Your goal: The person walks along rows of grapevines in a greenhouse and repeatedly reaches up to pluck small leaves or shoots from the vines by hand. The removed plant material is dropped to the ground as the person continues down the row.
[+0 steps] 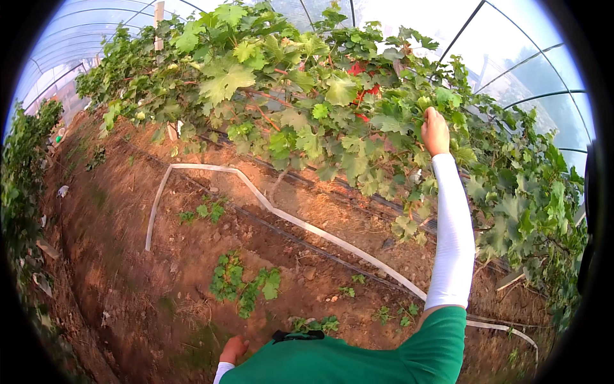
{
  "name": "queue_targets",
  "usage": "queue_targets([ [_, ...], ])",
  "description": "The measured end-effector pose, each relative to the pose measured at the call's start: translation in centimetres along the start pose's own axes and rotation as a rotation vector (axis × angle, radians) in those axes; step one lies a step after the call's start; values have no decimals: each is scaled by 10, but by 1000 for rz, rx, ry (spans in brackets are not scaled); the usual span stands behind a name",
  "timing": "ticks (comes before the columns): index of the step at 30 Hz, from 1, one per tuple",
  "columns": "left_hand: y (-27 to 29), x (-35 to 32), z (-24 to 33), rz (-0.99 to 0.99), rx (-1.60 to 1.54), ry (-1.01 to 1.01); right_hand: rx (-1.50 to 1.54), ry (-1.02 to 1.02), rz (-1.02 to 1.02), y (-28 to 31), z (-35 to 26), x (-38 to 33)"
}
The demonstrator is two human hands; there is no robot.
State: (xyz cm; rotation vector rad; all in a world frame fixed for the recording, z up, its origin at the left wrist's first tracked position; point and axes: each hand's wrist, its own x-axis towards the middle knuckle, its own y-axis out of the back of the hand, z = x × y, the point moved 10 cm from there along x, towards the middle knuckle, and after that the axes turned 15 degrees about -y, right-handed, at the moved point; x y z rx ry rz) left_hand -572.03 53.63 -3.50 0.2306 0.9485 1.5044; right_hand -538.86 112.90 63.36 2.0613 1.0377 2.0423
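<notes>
My right hand (435, 132) is raised at the end of a white-sleeved arm, up against the leaves of a grapevine row (300, 109). Its fingers are pinched together at a pale green shoot tip (423, 102); what lies between the fingertips is mostly hidden. Low by my side, my left hand (235, 350) hangs with its fingers curled in, away from the vines, and nothing shows in it. Red material (366, 89) shows through the foliage to the left of my right hand.
A pale flat hose (307, 227) bends across the brown soil (160, 288), with a thin dark line beside it. Small green plants (243, 281) grow near my feet. Another vine row (22, 185) stands at the left. Curved greenhouse ribs (543, 54) and clear film rise behind the vines.
</notes>
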Motion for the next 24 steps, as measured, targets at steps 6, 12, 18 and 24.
queue_targets([
  [6,-8,3,-4,-18,59,-59,14,12,35,7,-11,4],
  [12,-6,-6,2,-46,30,1,56,-27,112,14,-23,10],
  [18,-20,-8,-13,-51,0,107,284,66,421,74,-79,-9],
  [24,-46,-4,-34,-66,-13,139,618,-45,-283,-11,-147,-115],
])
